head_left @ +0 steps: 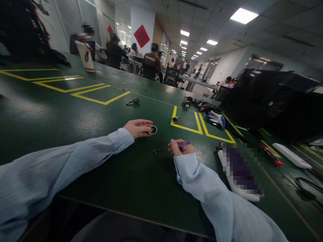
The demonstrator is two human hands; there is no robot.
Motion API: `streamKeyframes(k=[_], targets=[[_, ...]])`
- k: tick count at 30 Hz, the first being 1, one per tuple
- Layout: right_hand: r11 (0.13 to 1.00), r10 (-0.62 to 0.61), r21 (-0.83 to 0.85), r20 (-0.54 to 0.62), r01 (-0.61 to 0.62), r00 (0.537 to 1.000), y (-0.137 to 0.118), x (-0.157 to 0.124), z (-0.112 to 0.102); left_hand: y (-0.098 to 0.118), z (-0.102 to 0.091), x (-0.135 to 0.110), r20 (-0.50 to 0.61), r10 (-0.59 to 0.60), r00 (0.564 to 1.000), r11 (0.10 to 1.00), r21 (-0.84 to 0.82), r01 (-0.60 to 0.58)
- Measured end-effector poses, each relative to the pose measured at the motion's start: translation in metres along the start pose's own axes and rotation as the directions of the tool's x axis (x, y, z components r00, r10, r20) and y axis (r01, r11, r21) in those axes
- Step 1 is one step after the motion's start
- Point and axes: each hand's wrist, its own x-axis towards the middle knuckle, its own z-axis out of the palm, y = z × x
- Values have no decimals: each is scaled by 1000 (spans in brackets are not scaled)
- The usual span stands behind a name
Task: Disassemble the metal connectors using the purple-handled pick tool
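Note:
My left hand [138, 128] is closed around a small round metal cup-shaped part [152, 130], its open end facing right. In my right hand [182, 148] is a screwdriver [183, 144] with a purple translucent handle, its thin shaft pointing left. Below the tip lie a few small dark ring-like pieces [155, 152] on the green table [141, 181]. The two hands are apart, with the cup-shaped part just beyond the screwdriver tip. Farther back lies a dark cylindrical part with a shaft [133, 101]. A similar metal part [176, 119] sits inside a yellow-taped frame.
Right of my hands lie a white-edged item with a blurred face [237, 171], a red-and-black tool [272, 156] and a white bar [291, 156]. Behind are a blue-white glove [215, 119] and black cables with tools [199, 104]. A paper cup [85, 57] stands far left.

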Motion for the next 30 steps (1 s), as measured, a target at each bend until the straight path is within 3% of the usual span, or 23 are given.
streamKeyframes(k=[12,20,26,30], targets=[[998,-13,-57,-26,12,1000,0,1,3,0,0,0,13,-4,1000,1000,12,3],[957,-149,-245,46,156,988,-3,1,-5,1,1,-2,37,-10,999,1000,15,9],[949,-180,-267,-19,168,984,-6,2,-5,0,-1,-2,42,5,999,1000,26,-6],[957,-80,-267,131,112,988,-4,2,-4,-1,-2,0,52,7,999,999,33,-8]])
